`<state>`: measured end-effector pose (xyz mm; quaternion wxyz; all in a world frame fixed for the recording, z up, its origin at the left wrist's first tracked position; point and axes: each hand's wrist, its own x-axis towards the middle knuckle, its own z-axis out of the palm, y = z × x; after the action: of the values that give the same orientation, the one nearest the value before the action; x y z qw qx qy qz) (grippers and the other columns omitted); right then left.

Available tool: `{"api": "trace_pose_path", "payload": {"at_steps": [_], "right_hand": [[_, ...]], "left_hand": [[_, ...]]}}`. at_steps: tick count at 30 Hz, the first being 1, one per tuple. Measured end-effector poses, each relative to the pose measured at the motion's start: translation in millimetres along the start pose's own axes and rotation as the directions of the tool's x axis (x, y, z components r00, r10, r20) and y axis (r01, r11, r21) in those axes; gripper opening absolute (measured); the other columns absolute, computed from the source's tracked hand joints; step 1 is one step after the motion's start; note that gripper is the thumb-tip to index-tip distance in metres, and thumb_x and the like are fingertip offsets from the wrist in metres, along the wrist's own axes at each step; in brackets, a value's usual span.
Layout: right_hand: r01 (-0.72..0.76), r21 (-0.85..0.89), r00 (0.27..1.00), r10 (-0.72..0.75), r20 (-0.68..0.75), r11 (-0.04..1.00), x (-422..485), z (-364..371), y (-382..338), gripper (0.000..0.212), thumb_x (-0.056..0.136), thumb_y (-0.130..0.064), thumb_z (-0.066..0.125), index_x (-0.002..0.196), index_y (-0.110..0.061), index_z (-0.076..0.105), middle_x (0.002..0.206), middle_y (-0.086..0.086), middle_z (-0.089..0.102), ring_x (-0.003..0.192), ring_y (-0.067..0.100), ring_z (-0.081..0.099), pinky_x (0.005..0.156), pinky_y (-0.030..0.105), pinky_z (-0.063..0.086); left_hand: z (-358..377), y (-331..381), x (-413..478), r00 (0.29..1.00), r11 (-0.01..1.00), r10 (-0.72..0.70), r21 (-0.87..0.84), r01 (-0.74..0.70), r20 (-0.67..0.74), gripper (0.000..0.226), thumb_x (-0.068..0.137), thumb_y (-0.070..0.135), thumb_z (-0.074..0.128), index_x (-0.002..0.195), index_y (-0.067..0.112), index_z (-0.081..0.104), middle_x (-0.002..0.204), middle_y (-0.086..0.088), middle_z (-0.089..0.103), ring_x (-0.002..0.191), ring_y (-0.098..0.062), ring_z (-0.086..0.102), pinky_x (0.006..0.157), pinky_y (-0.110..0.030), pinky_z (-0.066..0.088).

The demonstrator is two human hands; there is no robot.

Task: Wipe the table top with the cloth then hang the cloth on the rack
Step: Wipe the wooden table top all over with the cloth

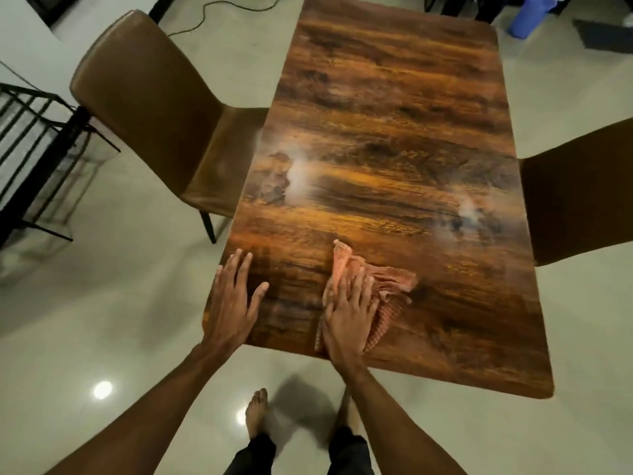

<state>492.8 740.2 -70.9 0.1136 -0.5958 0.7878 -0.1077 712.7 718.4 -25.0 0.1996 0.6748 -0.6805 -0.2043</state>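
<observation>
You are standing barefoot at the near end of a long, glossy dark wood-grain table [394, 138], your right hand [347, 320] pressing flat, fingers spread, on a crumpled pink checked cloth [383, 286] near that edge. Your left hand [233, 296] is lying open, palm down, on the near left corner. Brown leather chairs [154, 108] are flanking the table on pale glossy floor tiles [113, 303], and a black metal rack [30, 159] is standing at far left.
</observation>
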Motion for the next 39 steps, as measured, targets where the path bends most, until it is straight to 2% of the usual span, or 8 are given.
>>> {"api": "trace_pose_path", "payload": {"at_steps": [5, 12, 17, 20, 23, 29, 36, 39], "right_hand": [[0.569, 0.047, 0.792, -0.563, 0.235, 0.821, -68, 54, -141, 0.065, 0.107, -0.05, 0.036, 0.165, -0.028, 0.013, 0.173, 0.002, 0.008, 0.159, 0.024, 0.003, 0.125, 0.056, 0.013], [0.207, -0.014, 0.969, -0.203, 0.142, 0.978, -56, 47, -126, 0.063, 0.106, -0.044, 0.026, 0.165, -0.024, 0.014, 0.173, 0.004, 0.008, 0.159, 0.026, 0.004, 0.128, 0.052, 0.002], [0.516, 0.027, 0.835, -0.51, 0.206, 0.856, -77, 37, -101, 0.062, 0.109, -0.049, 0.028, 0.165, -0.03, 0.011, 0.173, -0.003, 0.004, 0.159, 0.017, -0.001, 0.128, 0.051, 0.004], [0.183, -0.041, 0.979, -0.179, 0.094, 0.982, -66, 15, -16, 0.06, 0.107, -0.049, 0.026, 0.164, -0.034, 0.014, 0.173, -0.004, 0.009, 0.159, 0.019, 0.008, 0.127, 0.054, 0.009], [-0.214, -0.013, 0.976, 0.213, -0.048, 0.977, -65, -3, 36, 0.061, 0.107, -0.048, 0.021, 0.164, -0.03, 0.013, 0.172, 0.0, 0.012, 0.158, 0.028, 0.013, 0.124, 0.06, 0.015], [0.297, 0.032, 0.946, -0.299, 0.124, 0.954, -69, -8, 35, 0.062, 0.107, -0.053, 0.025, 0.165, -0.032, 0.012, 0.173, -0.006, 0.005, 0.159, 0.018, 0.002, 0.128, 0.05, 0.001], [-0.375, 0.005, 0.921, 0.373, -0.113, 0.927, -30, -65, 241, 0.064, 0.104, -0.049, 0.019, 0.163, -0.027, 0.023, 0.171, 0.005, 0.019, 0.157, 0.032, 0.018, 0.125, 0.059, 0.014], [-0.284, 0.01, 0.956, 0.284, -0.068, 0.959, -30, -59, 231, 0.066, 0.106, -0.053, 0.018, 0.165, -0.023, 0.015, 0.172, 0.005, 0.008, 0.158, 0.032, 0.008, 0.126, 0.058, 0.01]], "left_hand": [[-39, -59, -13, 0.999, 1.0, -0.02, 0.011, 0.02, -0.033, 0.069, 0.101, 0.055, 0.029, 0.155, 0.013, 0.03, 0.163, -0.012, 0.028, 0.151, -0.028, 0.025, 0.125, -0.045, 0.011], [-48, -88, -27, 0.999, 0.998, -0.034, -0.057, 0.033, -0.021, 0.072, 0.101, 0.06, 0.025, 0.155, 0.014, 0.03, 0.164, -0.011, 0.025, 0.152, -0.027, 0.023, 0.125, -0.046, 0.011], [-41, -65, -28, 0.999, 0.993, 0.049, -0.109, -0.05, -0.012, 0.065, 0.102, 0.05, 0.03, 0.154, 0.012, 0.033, 0.163, -0.012, 0.028, 0.151, -0.027, 0.026, 0.125, -0.043, 0.01], [-34, -43, -25, 0.997, 0.984, 0.071, -0.162, -0.072, -0.011, 0.065, 0.101, 0.053, 0.032, 0.155, 0.016, 0.031, 0.164, -0.008, 0.026, 0.152, -0.023, 0.023, 0.126, -0.044, 0.009], [-23, -17, -29, 0.991, 0.975, 0.13, -0.178, -0.131, -0.018, 0.065, 0.102, 0.052, 0.034, 0.155, 0.015, 0.031, 0.165, -0.007, 0.026, 0.153, -0.022, 0.022, 0.126, -0.047, 0.01], [23, 43, -40, 0.971, 0.967, 0.231, -0.125, -0.223, 0.058, 0.066, 0.102, 0.051, 0.032, 0.155, 0.012, 0.031, 0.164, -0.01, 0.026, 0.153, -0.025, 0.021, 0.126, -0.05, 0.009], [79, 134, -46, 0.95, 0.952, 0.3, -0.083, -0.293, 0.084, 0.068, 0.102, 0.053, 0.032, 0.155, 0.01, 0.032, 0.164, -0.011, 0.025, 0.153, -0.023, 0.02, 0.126, -0.044, 0.006], [107, 172, -49, 0.939, 0.948, 0.319, -0.05, -0.315, 0.13, 0.07, 0.102, 0.056, 0.028, 0.155, 0.011, 0.032, 0.164, -0.011, 0.026, 0.153, -0.024, 0.021, 0.126, -0.043, 0.005]]}}
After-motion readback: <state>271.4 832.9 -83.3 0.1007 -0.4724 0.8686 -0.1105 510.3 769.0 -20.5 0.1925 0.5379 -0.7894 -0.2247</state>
